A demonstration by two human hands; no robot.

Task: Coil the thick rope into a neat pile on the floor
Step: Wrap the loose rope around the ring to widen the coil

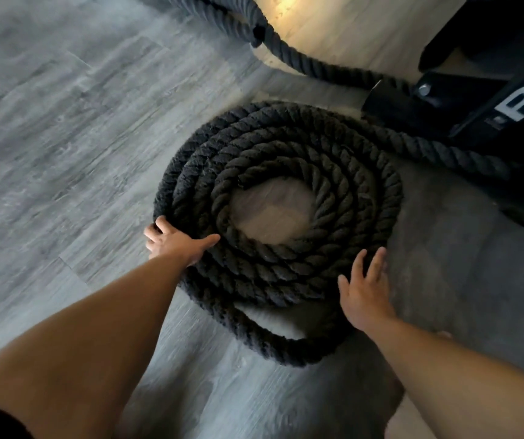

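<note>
**Two bare arms reach down to a big black rope coil**

Both arms come in from the bottom edge, nearest of all, and stretch out to the rope (286,198) on the grey wood floor (64,137). That floor is the biggest thing here. Next biggest is the rope, which lies in a round flat coil in the middle, with a bare patch of floor showing through its hole. One outer loop sags loose at 6 o'clock, with a gap between it and the rest. From 2 o'clock a long tail runs off past a black metal frame (463,103) and up toward 12 o'clock, so more rope looks left to wind.

To do this step well, I think the loose loop should be pushed in snug first. Then the tail can be laid round the outside, one ring at a time, with no twists.

Left hand (175,242) sits at 8 o'clock on the coil. Its fingers curl over the outer ring and the thumb points in across the top, so it is gripping the rope. Right hand (365,293) is at 5 o'clock. It is open and flat, fingers spread, pressing on the edge of the coil.
</note>
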